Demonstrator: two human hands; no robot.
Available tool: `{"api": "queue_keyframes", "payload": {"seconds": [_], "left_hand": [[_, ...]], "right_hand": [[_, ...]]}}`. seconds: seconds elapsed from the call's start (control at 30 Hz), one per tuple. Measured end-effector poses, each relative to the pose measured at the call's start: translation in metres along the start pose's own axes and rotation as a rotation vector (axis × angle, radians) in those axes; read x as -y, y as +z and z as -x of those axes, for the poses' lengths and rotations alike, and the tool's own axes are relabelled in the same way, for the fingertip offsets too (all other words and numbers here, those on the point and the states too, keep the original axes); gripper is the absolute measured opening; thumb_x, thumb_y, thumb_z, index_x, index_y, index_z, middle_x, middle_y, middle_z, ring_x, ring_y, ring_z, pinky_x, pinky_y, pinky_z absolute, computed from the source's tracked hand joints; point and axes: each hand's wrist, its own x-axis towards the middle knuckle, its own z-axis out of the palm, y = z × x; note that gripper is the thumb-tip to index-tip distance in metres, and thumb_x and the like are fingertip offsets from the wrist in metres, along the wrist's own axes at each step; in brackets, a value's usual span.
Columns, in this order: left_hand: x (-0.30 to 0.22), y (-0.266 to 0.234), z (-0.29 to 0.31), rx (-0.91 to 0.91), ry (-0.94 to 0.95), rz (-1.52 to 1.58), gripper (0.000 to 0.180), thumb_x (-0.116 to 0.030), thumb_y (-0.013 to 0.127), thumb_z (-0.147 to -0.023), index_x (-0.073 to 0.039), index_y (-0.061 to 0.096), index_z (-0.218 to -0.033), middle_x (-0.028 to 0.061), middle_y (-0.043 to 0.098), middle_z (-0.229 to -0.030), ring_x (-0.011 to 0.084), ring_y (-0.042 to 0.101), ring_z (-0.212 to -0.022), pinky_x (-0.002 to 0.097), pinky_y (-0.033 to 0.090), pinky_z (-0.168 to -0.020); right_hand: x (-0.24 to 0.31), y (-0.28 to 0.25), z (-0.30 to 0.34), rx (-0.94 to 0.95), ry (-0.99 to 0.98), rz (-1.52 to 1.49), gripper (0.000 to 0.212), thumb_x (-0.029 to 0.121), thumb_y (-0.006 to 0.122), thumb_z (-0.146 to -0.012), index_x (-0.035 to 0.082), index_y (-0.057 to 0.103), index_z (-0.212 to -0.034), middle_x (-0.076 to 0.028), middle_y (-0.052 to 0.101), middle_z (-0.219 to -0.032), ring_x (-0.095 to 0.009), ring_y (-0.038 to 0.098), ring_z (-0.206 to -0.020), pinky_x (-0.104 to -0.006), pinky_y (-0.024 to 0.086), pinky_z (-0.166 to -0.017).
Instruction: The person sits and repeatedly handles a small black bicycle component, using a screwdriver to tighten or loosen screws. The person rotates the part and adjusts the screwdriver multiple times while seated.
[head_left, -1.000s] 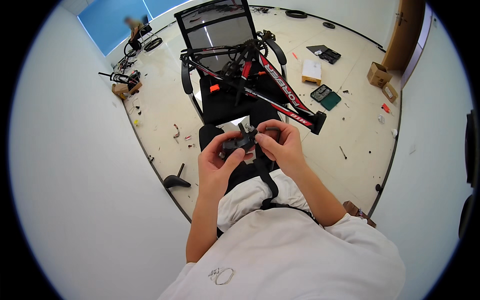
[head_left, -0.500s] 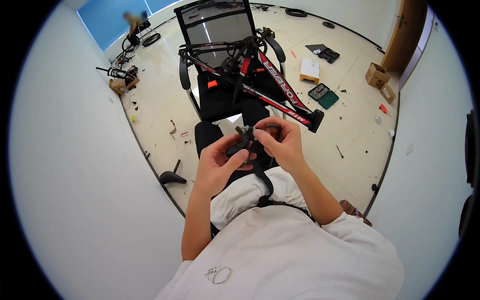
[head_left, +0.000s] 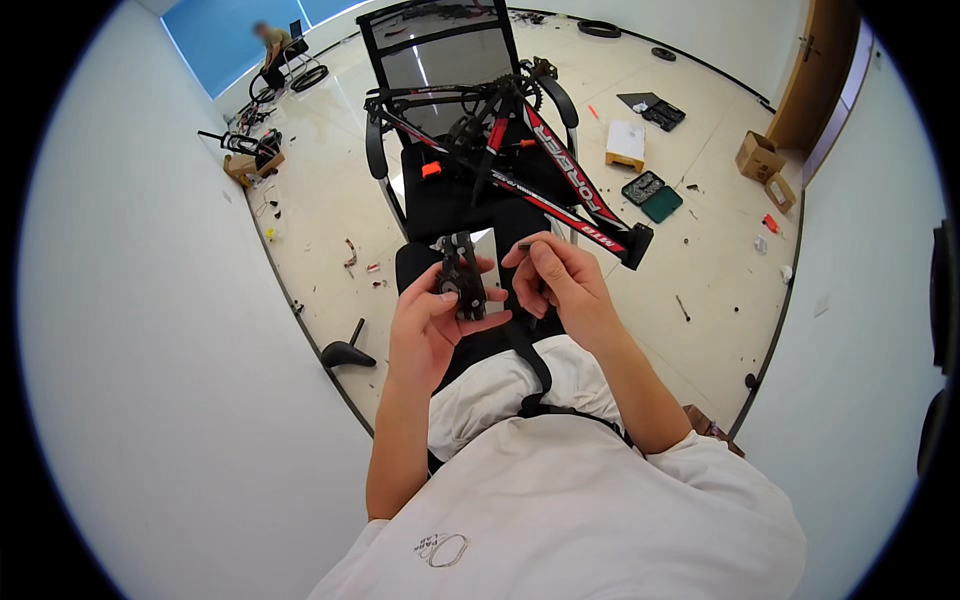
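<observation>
In front of my lap, my left hand (head_left: 422, 325) grips a black bicycle part with silver bolts, which looks like a brake caliper (head_left: 461, 278). It stands upright between the thumb and the fingers. To its right and apart from it, my right hand (head_left: 568, 283) is closed, thumb against index finger, on a dark hex key (head_left: 525, 247). Only a short end of the key shows; the rest is hidden by the fingers. Ahead of both hands a black, red and white bicycle frame (head_left: 570, 180) lies across a black office chair (head_left: 430, 205).
On the right floor are an open green tool case (head_left: 660, 203), a white and yellow box (head_left: 625, 140) and cardboard boxes (head_left: 758, 155). At left lie a bicycle saddle (head_left: 347, 354) and small parts. Another person (head_left: 272, 50) sits at the far left near bicycle wheels.
My right hand has drawn back from the brake caliper, and the bent hex key now mostly hides in its fingers. My left hand has turned the caliper more upright.
</observation>
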Motion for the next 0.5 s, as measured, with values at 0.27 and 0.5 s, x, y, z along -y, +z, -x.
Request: {"api": "queue_keyframes", "payload": {"seconds": [0.27, 0.5], "left_hand": [[0.003, 0.007, 0.0, -0.092, 0.029, -0.066, 0.041, -0.002, 0.048, -0.088, 0.01, 0.045, -0.127, 0.0185, 0.053, -0.124, 0.0315, 0.06, -0.108, 0.0463, 0.054, -0.092], [0.006, 0.012, 0.001, -0.125, 0.111, -0.176, 0.041, 0.001, 0.066, -0.086, 0.007, 0.048, -0.122, 0.0127, 0.057, -0.115, 0.0219, 0.062, -0.106, 0.0332, 0.056, -0.089]], "right_hand": [[0.01, 0.0, 0.004, -0.006, 0.065, 0.06, 0.023, 0.022, 0.043, -0.102, 0.004, 0.054, -0.096, 0.004, 0.043, -0.064, -0.003, 0.033, -0.056, -0.0197, 0.027, -0.05], [0.007, 0.008, 0.006, 0.007, 0.048, 0.318, 0.016, 0.014, 0.046, -0.098, 0.0, 0.052, -0.092, -0.002, 0.051, -0.066, -0.008, 0.043, -0.057, -0.0245, 0.035, -0.052]]}}
